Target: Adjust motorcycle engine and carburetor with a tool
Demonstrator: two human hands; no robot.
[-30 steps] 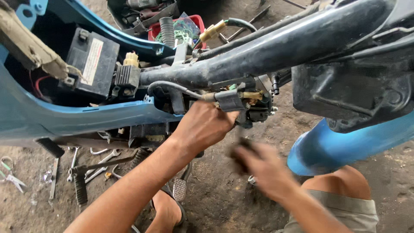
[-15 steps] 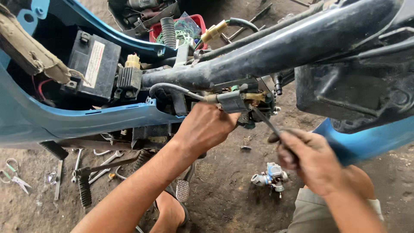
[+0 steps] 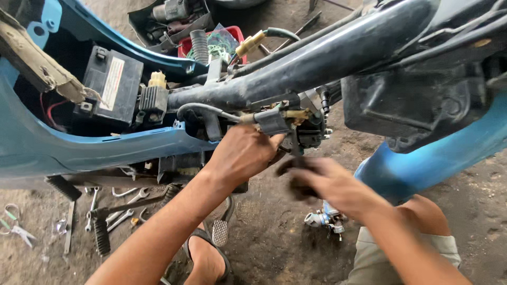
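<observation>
Dirt workshop floor (image 3: 274, 248) lies below; at 12 o'clock the left hand (image 3: 240, 155) pinches the grey connector (image 3: 272, 122) under the frame tube (image 3: 317, 68), steadying it while the right hand (image 3: 322, 182), blurred, closes around a dark tool (image 3: 297, 153).

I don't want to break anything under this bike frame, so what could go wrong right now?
The right hand is blurred with motion, so its tool could slip off the grey part that the left hand steadies. The hose beside it could get strained. The small metal part on the dirt could pick up grit.
</observation>
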